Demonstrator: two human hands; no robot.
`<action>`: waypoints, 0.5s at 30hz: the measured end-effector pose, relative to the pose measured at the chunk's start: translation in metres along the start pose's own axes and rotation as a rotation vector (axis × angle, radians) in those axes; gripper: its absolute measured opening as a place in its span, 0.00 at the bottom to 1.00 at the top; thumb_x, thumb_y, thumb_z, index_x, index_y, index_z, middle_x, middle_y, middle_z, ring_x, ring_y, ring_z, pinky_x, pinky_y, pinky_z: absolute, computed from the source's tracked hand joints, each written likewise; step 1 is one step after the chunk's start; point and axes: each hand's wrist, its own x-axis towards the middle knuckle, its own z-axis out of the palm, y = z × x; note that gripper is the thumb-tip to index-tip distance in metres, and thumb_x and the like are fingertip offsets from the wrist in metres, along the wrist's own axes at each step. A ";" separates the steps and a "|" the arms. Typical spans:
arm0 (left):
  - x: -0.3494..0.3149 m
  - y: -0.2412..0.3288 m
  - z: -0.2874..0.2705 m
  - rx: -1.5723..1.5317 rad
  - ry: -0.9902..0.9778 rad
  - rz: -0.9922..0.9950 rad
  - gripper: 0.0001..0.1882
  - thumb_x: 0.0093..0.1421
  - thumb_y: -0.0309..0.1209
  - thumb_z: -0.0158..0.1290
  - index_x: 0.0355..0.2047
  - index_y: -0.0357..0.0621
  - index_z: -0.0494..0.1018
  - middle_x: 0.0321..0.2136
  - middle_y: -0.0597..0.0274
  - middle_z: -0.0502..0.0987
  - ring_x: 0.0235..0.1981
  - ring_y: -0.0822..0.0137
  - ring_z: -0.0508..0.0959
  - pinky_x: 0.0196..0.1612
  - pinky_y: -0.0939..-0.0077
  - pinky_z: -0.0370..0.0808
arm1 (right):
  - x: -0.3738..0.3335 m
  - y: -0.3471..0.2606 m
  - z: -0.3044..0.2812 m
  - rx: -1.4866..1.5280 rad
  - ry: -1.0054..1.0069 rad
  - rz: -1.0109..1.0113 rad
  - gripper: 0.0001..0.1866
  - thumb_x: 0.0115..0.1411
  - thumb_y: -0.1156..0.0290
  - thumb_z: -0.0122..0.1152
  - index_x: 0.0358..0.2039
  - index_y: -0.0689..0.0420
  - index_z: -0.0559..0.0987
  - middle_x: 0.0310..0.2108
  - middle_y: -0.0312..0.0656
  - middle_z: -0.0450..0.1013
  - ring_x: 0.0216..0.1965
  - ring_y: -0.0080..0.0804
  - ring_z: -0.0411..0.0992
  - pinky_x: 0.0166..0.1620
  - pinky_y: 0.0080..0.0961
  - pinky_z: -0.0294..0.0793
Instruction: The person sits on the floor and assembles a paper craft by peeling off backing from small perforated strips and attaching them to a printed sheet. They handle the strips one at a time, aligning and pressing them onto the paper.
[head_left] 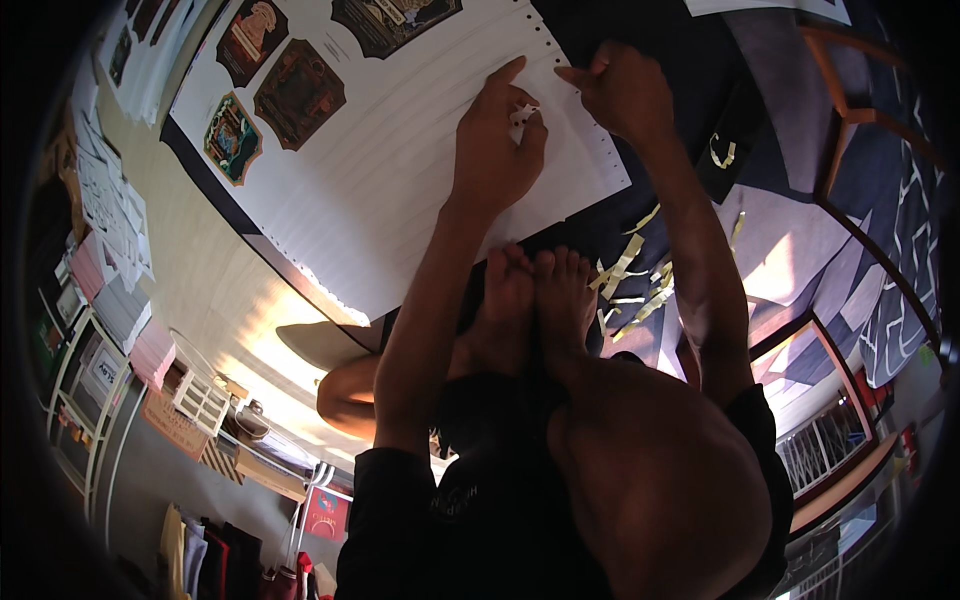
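A large white sheet (400, 190) lies on a dark surface, with a row of small dark dots along its right edge. Over the sheet, my left hand (495, 150) has its index finger stretched forward. Its thumb and other fingers are curled around a small white piece with dark spots (520, 118). My right hand (628, 95) is at the sheet's right edge, its index fingertip near the dots and its other fingers curled in. Whether anything is inside those curled fingers is hidden. Dark ornate printed plaque shapes (299, 95) show on the sheet's far left part.
My bare feet (560, 285) rest at the sheet's near edge. Pale yellow strips (628, 262) lie scattered to their right, and a curled strip (722, 152) lies farther out. A wooden chair frame (850, 118) stands at right. White shelving (85, 400) and papers (110, 215) are at left.
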 end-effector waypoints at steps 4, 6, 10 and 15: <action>-0.003 -0.005 -0.006 -0.436 0.089 -0.162 0.29 0.60 0.17 0.52 0.63 0.32 0.62 0.40 0.54 0.80 0.35 0.72 0.78 0.42 0.76 0.77 | -0.012 0.025 0.006 0.385 0.045 -0.205 0.13 0.62 0.63 0.67 0.34 0.61 0.81 0.32 0.47 0.81 0.33 0.37 0.81 0.39 0.31 0.79; -0.004 -0.005 -0.007 -0.576 0.107 -0.197 0.29 0.60 0.17 0.52 0.63 0.31 0.62 0.41 0.54 0.81 0.34 0.74 0.78 0.42 0.77 0.77 | -0.028 0.025 0.005 0.611 -0.031 -0.241 0.11 0.63 0.66 0.64 0.36 0.62 0.82 0.32 0.44 0.81 0.33 0.30 0.80 0.39 0.27 0.78; -0.010 0.004 -0.004 -0.660 0.084 -0.213 0.28 0.61 0.17 0.50 0.63 0.30 0.61 0.43 0.54 0.81 0.36 0.72 0.79 0.44 0.78 0.77 | -0.055 0.015 0.014 0.822 -0.177 -0.208 0.09 0.65 0.73 0.59 0.38 0.66 0.82 0.31 0.39 0.80 0.34 0.22 0.77 0.41 0.22 0.76; -0.009 0.007 -0.001 -0.610 0.073 -0.199 0.29 0.60 0.16 0.51 0.63 0.31 0.62 0.43 0.55 0.81 0.37 0.71 0.79 0.45 0.75 0.78 | -0.058 0.012 0.024 0.887 -0.144 -0.150 0.09 0.65 0.73 0.61 0.37 0.66 0.82 0.30 0.39 0.80 0.34 0.20 0.76 0.39 0.21 0.76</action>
